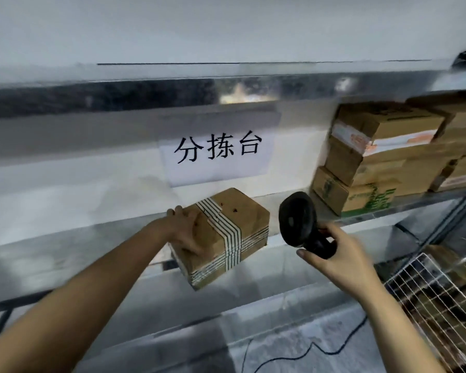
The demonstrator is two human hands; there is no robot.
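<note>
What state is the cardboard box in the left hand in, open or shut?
Shut: the cardboard box has flat flaps, and striped tape runs over its top and down its side. The left hand holds it.

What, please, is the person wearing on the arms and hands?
Nothing shows: the left hand and right hand are bare, without gloves. The left forearm and right forearm are uncovered down to the frame's edge, with no sleeve, watch or bracelet in view. The blur hides any ring.
</note>
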